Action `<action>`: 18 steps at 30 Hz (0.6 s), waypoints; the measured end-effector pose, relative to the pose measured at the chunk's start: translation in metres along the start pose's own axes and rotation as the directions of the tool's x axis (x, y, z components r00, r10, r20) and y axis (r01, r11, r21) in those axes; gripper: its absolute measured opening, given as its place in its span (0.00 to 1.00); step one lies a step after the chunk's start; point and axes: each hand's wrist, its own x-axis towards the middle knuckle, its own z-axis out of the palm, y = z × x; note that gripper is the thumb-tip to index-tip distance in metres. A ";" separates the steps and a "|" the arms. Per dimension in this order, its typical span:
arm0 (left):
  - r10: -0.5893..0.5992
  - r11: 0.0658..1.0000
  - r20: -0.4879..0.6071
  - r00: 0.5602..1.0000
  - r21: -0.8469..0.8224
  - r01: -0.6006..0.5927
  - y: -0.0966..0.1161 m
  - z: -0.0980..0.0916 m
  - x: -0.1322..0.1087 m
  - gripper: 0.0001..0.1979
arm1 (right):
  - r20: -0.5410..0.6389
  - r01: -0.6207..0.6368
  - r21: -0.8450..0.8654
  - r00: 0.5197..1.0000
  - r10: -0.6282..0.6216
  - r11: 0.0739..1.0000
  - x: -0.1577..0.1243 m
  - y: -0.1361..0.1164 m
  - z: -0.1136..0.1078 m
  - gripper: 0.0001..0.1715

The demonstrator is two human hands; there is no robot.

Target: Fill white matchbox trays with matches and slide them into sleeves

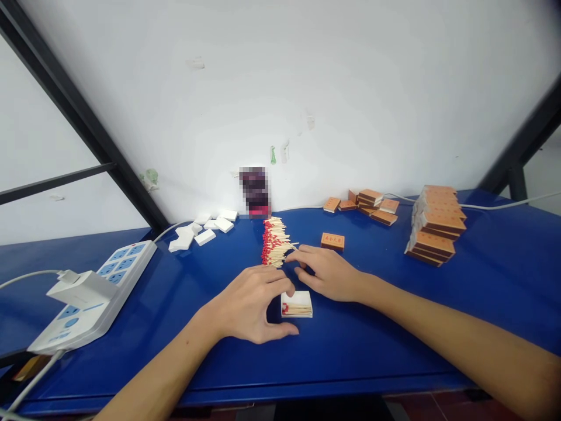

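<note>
A small white matchbox tray (pixel 297 296) lies on the blue table, with several red-tipped matches (pixel 298 309) along its near side. My left hand (pixel 256 301) curves around the tray's left end. Its thumb and index finger are wide apart, the index fingertip at the tray's far left corner; whether it touches cannot be made out. Beyond the tray spreads a pile of loose matches (pixel 274 242), red heads to the left. My right hand (pixel 326 270) reaches the pile's near right edge, thumb and index finger apart, with no match visibly held.
A closed orange matchbox (pixel 332 241) lies behind my right hand. More matchboxes (pixel 370 199) lie by the wall, and a tall stack (pixel 436 225) stands right. Empty white trays (pixel 205 228) lie back left. A power strip (pixel 100 292) with charger and cables occupies the left.
</note>
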 end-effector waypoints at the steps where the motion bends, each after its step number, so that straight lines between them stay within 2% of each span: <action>1: -0.002 1.000 -0.013 1.000 0.009 0.002 0.000 -0.001 0.000 0.20 | 0.002 0.000 0.006 1.000 0.000 1.000 0.000 0.000 0.000 0.15; 5: -0.027 0.997 -0.100 0.995 0.067 0.034 -0.004 -0.005 -0.001 0.14 | -0.015 -0.019 0.036 1.000 0.020 0.999 0.001 0.001 0.001 0.14; 9: -0.107 0.980 -0.209 0.972 0.141 0.138 -0.017 -0.002 -0.002 0.10 | -0.058 -0.070 0.034 0.996 0.071 0.997 0.004 0.006 0.006 0.10; 15: -0.268 0.942 -0.248 0.931 0.134 0.307 -0.041 0.004 -0.006 0.10 | -0.050 -0.153 0.018 0.987 0.153 0.988 0.011 0.007 0.007 0.09; 18: -0.336 0.928 -0.227 0.914 0.086 0.363 -0.051 0.003 -0.009 0.08 | -0.038 -0.173 -0.013 0.984 0.172 0.985 0.017 0.006 0.009 0.08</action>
